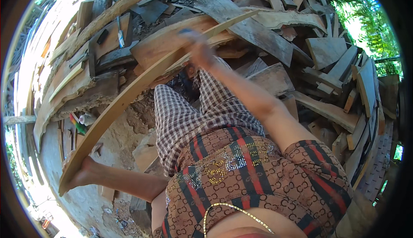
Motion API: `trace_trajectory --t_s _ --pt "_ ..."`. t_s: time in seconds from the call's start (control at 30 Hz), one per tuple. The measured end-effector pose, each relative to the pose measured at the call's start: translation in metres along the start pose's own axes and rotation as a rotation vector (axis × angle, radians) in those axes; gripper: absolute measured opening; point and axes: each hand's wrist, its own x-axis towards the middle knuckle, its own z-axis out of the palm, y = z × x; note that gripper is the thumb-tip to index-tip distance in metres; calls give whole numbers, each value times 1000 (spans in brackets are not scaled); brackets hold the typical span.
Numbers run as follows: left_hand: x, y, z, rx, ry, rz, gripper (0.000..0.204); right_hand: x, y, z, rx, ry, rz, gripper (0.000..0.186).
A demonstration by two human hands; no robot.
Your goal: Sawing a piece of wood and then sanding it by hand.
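**A board held on a slant amid scrap wood**

Heaped on nearly all sides: a woodpile, with slabs and offcuts at many angles, seemingly dropped loose rather than stacked. Visible at lower left: rough ground. Curving over the upper left of the pile: a log, perhaps left there as an edge for the pieces below.

Running from lower left to top middle, just beyond the knees: the board, with the far end out over the pile. Crossing above a wide plank, perhaps for support partway along; contact hidden from this angle. Set apart and bent in checked trousers: both knees, probably for a firm seat close to the work.

At the near end: the left hand, fingers curled over the edge and closed on the board, likely to stop any swing or tipping. Well up the length: the right hand, blurred, over or beside the board. Apparently with it: a small dark-blue thing, too smeared to name. Opening of those fingers: cannot tell.

Lying among the planks at upper left: a blue-handled tool, perhaps put there for easy reach. Beside the board at left: a pale bottle.
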Motion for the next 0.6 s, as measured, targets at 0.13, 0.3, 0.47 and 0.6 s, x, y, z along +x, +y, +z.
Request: trace_trajectory --t_s 0.13,0.3,0.47,0.6 --pt "-4 1 8 61 108 44 65 13 -135 11 312 -20 -309 37" --pt "-1 -7 -2 91 204 134 62 -5 54 -37 -225 17 -34 23" --pt "3 5 -3 79 145 94 59 0 -42 7 -104 93 -94 21" --pt "3 9 -11 137 138 86 67 3 -127 6 315 -1 -248 35"
